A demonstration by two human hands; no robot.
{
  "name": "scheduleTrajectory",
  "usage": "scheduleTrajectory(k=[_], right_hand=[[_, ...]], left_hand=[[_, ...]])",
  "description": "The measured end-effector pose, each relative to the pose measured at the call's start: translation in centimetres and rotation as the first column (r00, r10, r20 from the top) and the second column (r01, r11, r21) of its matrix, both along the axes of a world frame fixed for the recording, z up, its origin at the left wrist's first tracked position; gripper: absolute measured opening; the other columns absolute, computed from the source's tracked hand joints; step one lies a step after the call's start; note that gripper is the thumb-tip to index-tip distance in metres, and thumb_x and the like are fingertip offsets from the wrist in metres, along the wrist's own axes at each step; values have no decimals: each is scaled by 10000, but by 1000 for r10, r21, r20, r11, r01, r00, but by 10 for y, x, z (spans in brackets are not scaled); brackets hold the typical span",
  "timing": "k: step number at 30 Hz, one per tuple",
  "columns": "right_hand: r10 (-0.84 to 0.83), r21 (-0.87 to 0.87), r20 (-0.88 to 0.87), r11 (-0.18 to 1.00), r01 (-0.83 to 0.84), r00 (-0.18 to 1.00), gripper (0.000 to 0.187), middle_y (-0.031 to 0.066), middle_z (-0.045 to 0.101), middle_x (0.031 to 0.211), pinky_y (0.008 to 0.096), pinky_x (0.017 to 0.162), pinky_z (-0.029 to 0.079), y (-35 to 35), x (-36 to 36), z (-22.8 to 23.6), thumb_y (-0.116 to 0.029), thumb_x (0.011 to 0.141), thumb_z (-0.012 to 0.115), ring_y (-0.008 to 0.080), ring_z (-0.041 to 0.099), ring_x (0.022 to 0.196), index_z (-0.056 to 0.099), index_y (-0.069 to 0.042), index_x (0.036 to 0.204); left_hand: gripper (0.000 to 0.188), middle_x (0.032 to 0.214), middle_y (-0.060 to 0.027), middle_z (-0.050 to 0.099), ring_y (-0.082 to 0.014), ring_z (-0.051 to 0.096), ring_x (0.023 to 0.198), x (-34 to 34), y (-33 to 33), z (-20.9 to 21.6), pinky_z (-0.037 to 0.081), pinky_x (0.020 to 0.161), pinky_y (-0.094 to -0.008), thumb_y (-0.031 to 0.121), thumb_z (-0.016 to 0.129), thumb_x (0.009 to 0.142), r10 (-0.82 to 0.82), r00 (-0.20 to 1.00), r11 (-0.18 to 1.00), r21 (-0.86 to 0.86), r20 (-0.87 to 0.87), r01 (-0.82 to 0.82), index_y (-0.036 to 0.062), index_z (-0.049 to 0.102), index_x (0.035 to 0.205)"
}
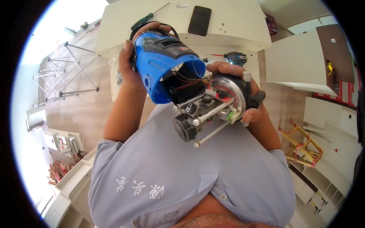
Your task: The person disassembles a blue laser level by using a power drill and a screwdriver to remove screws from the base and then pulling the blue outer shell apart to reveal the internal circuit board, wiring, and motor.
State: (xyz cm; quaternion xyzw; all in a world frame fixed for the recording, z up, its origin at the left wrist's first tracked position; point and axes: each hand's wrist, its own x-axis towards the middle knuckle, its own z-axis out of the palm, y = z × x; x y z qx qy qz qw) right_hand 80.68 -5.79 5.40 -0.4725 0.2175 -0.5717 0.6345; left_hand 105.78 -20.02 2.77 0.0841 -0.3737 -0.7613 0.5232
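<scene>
My left hand (128, 62) is closed round the blue plastic housing (152, 53) of what looks like a laser level. Its open end tilts down to the right, toward the inner parts. With my right hand (232, 70) I grip the round black base (251, 98), fingers over the top and thumb below. Fixed to that base is a metal inner frame (207, 108) with silver posts, small black modules and a dark round knob-like end piece (184, 128). Thin coloured wires (201, 80) run from the base into the housing, so the two halves stand apart but remain linked.
Beyond my hands a white table (235, 13) bears a green-handled screwdriver (141, 22), a black phone (199, 21) and several tiny screws (223, 26). A power driver (235, 58) lies on a lower white surface. A folding metal rack (68, 72) stands left, a yellow wooden stool (304, 146) right.
</scene>
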Motion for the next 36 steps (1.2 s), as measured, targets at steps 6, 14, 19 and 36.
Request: scheduleTrajectory(k=[6, 14, 19, 36], right_hand=[[-80, -198, -116, 979, 56, 990, 1056, 319, 436, 1504, 493, 1095, 495, -5, -2, -5, -489, 694, 890, 390, 576, 1293, 449, 28, 1502], [-164, -417, -180, 906, 76, 970, 988, 296, 507, 1419, 544, 1091, 471, -4, 1, -4, -490, 714, 883, 393, 568, 1293, 485, 11, 1467], [-176, -426, -200, 902, 76, 964, 961, 289, 526, 1405, 554, 1104, 450, -1, 2, -2, -481, 703, 896, 398, 561, 1296, 506, -28, 1455], [-297, -577, -203, 806, 131, 933, 826, 269, 475, 1463, 552, 1054, 524, 15, 17, -17, -382, 743, 907, 446, 573, 1298, 534, -52, 1402]], left_hand=[[839, 1337, -259, 568, -376, 589, 1262, -3, 5, -7, 534, 1062, -503, 650, 461, 974, -54, 996, 995, 81, -67, 59, -48, 482, 1439], [831, 1342, -264, 561, -381, 581, 1271, -6, 4, -6, 531, 1067, -522, 639, 476, 975, -124, 987, 992, -17, -106, 122, -45, 479, 1446], [806, 1355, -270, 575, -393, 575, 1292, -4, 7, -7, 506, 1096, -525, 614, 507, 972, -143, 985, 989, 29, -92, 146, -29, 493, 1458], [767, 1353, -233, 615, -379, 622, 1253, -3, 30, -15, 502, 1103, -522, 602, 488, 1001, -253, 952, 879, 371, -170, 300, -26, 526, 1441]])
